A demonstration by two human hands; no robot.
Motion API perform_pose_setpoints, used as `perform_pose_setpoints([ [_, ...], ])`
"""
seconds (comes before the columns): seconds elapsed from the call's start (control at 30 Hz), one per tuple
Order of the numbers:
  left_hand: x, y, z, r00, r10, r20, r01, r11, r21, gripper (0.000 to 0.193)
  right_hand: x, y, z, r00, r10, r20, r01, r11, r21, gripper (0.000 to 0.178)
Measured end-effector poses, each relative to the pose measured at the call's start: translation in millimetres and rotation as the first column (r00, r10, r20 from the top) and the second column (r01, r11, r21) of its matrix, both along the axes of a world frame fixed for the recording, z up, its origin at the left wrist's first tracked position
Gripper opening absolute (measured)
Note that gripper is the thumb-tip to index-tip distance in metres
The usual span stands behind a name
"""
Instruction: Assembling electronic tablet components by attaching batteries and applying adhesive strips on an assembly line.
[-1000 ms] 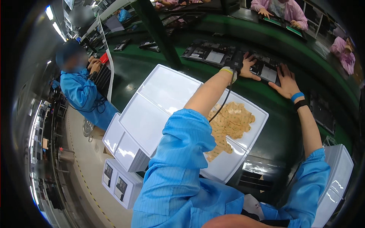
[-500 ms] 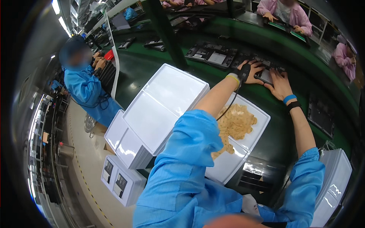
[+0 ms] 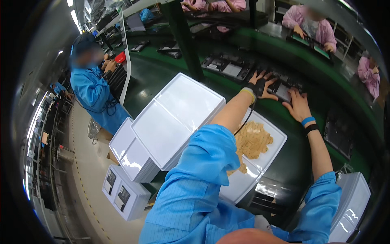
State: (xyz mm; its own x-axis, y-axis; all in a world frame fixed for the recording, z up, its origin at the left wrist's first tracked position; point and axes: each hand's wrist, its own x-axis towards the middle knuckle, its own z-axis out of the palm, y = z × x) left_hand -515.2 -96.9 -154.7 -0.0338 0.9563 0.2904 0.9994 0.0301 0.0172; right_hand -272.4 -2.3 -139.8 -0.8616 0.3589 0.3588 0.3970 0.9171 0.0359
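Note:
A dark, opened tablet-like device with a grey rectangular battery [image 3: 281,91] lies on the green belt, with both hands on it. My left hand [image 3: 263,85] spreads its fingers over its left part, wearing a black strap with a cable at the wrist. At the right end, my right hand [image 3: 300,106] rests outstretched fingers on its edge, thumb at the near side. The fingertips' undersides are hidden. Near my left forearm, a white tray [image 3: 271,151] holds a heap of small tan pieces [image 3: 254,140].
More opened devices [image 3: 228,67] line the belt to the left, another [image 3: 339,136] at right. A stack of white trays [image 3: 178,118] stands left, more trays [image 3: 351,203] lower right. A green post [image 3: 185,38] rises behind. A co-worker in blue [image 3: 91,91] sits left; pink-sleeved people work across.
My left hand has shifted slightly left and its fingers have spread wider, showing more of the battery. My right hand has moved slightly down. The whole view has shifted a little.

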Motion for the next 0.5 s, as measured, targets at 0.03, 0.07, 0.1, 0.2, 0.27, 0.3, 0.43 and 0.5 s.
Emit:
perform_pose_setpoints([
  [0.03,-0.3,-2.4,0.8,1.0,0.007,0.0,-0.007,1.0,-0.004,0.113,-1.8,-1.4,8.2,0.999,-0.016,0.036,0.019,0.995,-0.099,0.064],
  [0.07,-4.5,0.2,7.6,1.0,0.022,0.005,-0.022,0.999,-0.05,0.109,-9.1,4.6,13.4,1.0,-0.005,-0.007,0.004,0.997,-0.075,0.065],
  [0.1,0.6,-0.7,18.0,1.0,0.023,0.002,-0.023,0.999,-0.04,0.109,-9.8,5.0,16.3,1.0,-0.004,-0.01,0.003,0.998,-0.066,0.065],
  [0.2,6.1,-7.6,46.7,0.997,0.053,0.051,-0.044,0.985,-0.168,0.098,-14.6,4.0,22.7,0.996,-0.085,0.04,0.092,0.973,-0.214,0.068],
  [0.27,2.3,-19.0,73.7,0.999,0.003,0.051,0.007,0.98,-0.197,0.093,-11.7,9.0,24.5,0.999,-0.038,-0.004,0.036,0.969,-0.245,0.068],
  [0.3,1.2,-30.0,86.9,0.997,-0.056,0.056,0.068,0.97,-0.235,0.087,-11.4,13.9,22.5,0.999,-0.002,-0.047,-0.012,0.959,-0.284,0.068],
  [0.43,-13.7,-112.2,153.4,0.961,-0.152,0.231,0.17,0.983,-0.064,0.061,31.3,6.0,63.3,0.938,0.054,-0.342,-0.236,0.823,-0.517,0.046],
  [0.5,-52.0,-189.4,177.4,0.957,-0.047,0.288,0.057,0.998,-0.027,0.055,55.3,-41.0,113.5,0.873,0.104,-0.477,-0.423,0.648,-0.633,0.035],
])
